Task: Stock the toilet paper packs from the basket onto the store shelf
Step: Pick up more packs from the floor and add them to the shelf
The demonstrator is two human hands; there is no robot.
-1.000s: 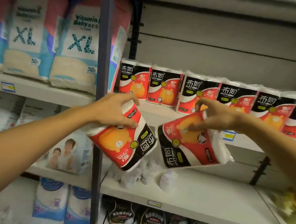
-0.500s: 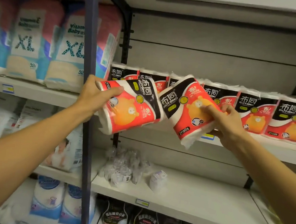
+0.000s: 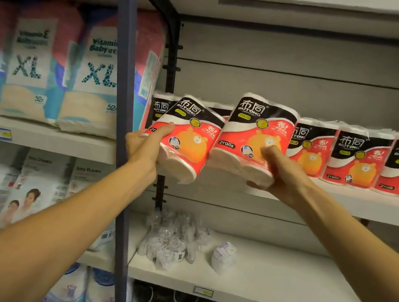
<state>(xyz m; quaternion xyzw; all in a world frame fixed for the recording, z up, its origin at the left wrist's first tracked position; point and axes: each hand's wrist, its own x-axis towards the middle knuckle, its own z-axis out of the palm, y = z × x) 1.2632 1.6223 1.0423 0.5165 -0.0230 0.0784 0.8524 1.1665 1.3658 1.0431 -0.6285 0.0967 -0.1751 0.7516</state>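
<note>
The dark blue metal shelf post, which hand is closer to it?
Left. The left hand, gripping a red-and-black toilet paper pack, is right beside the dark blue metal shelf post; the right hand is farther right, holding another pack.

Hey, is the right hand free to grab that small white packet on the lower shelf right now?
Probably not: the right hand grips a toilet paper pack at the upper shelf, so it is occupied. The white packet itself lies uncovered.

Pale grey metal shelving (image 3: 265, 284) fills the view, backed by a grey slatted panel (image 3: 290, 52). A dark blue upright post (image 3: 123, 93) runs from 12 to 6 o'clock. Black slotted brackets (image 3: 170, 74) stand beside it. Light is dim and even.
</note>
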